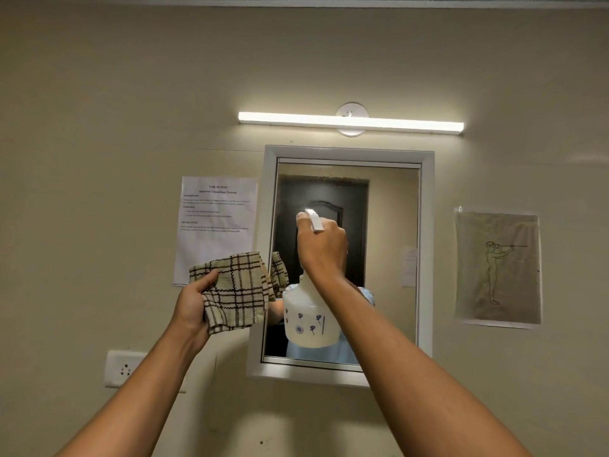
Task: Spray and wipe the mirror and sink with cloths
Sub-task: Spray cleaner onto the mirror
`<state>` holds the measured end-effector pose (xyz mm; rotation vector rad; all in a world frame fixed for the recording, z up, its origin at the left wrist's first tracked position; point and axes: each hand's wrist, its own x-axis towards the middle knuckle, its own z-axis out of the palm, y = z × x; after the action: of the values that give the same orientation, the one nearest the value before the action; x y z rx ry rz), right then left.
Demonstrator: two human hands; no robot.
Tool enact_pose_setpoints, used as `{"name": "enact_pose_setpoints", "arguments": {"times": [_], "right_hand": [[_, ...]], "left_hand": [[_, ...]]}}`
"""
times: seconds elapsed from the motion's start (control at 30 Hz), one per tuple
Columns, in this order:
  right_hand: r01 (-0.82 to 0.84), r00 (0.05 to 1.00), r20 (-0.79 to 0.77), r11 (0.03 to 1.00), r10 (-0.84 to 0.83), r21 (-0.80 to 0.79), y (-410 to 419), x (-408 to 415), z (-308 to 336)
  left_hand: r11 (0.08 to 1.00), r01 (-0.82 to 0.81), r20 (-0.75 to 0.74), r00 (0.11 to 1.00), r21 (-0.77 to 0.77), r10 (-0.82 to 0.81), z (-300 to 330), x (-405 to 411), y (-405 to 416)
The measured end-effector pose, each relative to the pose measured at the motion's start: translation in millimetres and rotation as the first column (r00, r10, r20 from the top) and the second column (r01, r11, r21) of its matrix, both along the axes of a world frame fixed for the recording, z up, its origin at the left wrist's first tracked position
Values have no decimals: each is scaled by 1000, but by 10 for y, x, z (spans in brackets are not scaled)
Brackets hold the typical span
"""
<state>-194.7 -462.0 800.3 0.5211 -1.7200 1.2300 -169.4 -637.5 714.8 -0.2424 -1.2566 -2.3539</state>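
Note:
A white-framed mirror (425,258) hangs on the beige wall straight ahead, with a band of fine droplets near the top of its glass. My right hand (324,247) is raised in front of the glass, shut on the head of a white spray bottle (309,324) with small blue flower prints; the nozzle points at the mirror. My left hand (194,303) is held up just left of the mirror frame, gripping a folded beige checked cloth (237,291). The sink is out of view.
A lit tube light (351,122) runs above the mirror. A printed paper sheet (217,222) is stuck left of the mirror, a drawing of a figure (497,268) to its right. A white wall socket (123,367) sits at lower left.

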Motion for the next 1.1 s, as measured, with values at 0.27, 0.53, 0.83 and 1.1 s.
{"name": "enact_pose_setpoints", "arguments": {"times": [0.27,0.53,0.83,1.1], "right_hand": [[-15,998,67,1000,16,-12,135,-119,-350],[162,980,135,977,-144,-140,854,-175,-515],[330,935,201,922,-291,-202,1370,-226,-649],[338,913,303,923,-273,-185,1333,-224,-972]], "left_hand": [[1000,2,13,1000,-30,-2,-90,23,-36],[997,52,36,998,-52,-50,-174,-104,107],[993,102,84,992,-55,-98,-207,-297,304],[991,123,93,989,-53,-118,-252,-306,340]]}}
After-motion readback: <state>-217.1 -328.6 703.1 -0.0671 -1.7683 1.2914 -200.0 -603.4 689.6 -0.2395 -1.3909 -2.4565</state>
